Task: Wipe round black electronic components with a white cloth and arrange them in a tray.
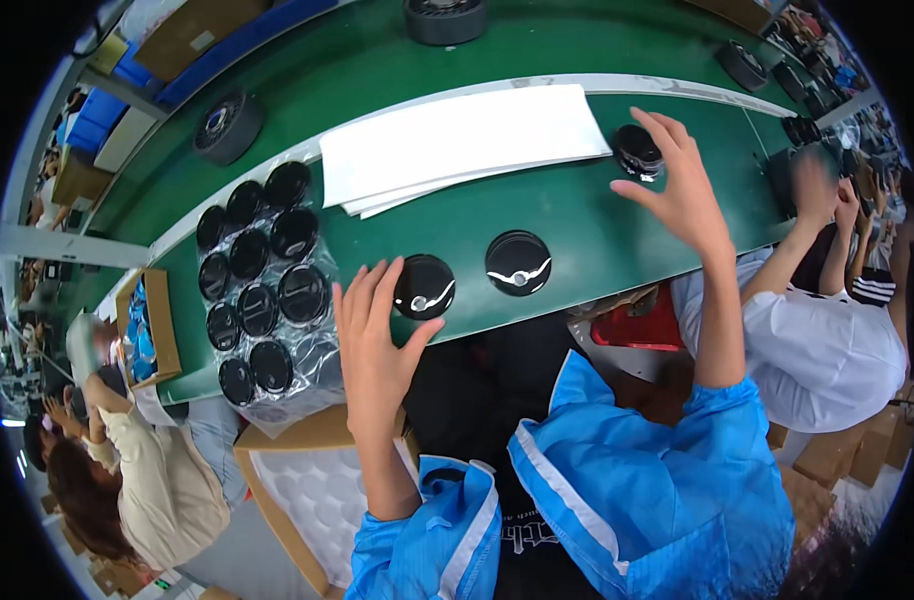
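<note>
Nearest lies my blue jacket [657,480], between four and six o'clock. Toward eight, my left grip [373,345] is spread, its thumb and fingers curved about a glossy black disc [426,285]; I cannot tell whether they touch. At three o'clock from that disc, a second black disc [519,257] lies on the green tabletop [472,215] too. At two, my right grip [691,200] is spread around a short black cylinder [637,150]. White sheets [457,140] lie at twelve.

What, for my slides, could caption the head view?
Left hand at a glossy black disc; right hand spread around a dark round piece.
</note>
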Demonstrator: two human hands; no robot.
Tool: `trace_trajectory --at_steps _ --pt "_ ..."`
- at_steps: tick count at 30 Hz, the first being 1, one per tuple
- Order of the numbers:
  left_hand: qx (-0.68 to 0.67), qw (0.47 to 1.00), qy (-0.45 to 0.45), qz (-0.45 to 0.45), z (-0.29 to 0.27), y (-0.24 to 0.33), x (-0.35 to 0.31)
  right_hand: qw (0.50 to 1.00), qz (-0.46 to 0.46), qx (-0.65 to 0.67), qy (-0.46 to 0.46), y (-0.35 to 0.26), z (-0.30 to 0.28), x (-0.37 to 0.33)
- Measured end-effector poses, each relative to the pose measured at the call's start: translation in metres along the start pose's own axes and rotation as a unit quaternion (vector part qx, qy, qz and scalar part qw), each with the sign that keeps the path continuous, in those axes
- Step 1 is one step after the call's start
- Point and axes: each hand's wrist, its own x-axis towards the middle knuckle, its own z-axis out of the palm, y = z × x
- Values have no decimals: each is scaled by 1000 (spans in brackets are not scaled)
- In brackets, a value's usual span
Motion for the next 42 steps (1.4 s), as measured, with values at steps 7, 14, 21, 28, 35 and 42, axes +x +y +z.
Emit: trace_trajectory --at_steps 7,14,21,28,35,42 --pt "-38 998 -11 41 15 19 17 988 35 25 -151 78 18 38" --pt "-68 992 -48 91 32 33 23 993 -27 53 -106 98 46 77" --pt "-64 993 -27 90 31 40 28 987 -146 50 47 44 30 71" --pt "-55 989 -77 115 53 44 47 941 -328 -18 -80 -61 100 77" --pt "-65 987 -68 128 50 38 44 928 -357 -60 -87 -62 93 79" --pt "-319 943 -84 54 33 36 22 920 -386 -13 70 -76 62 71"
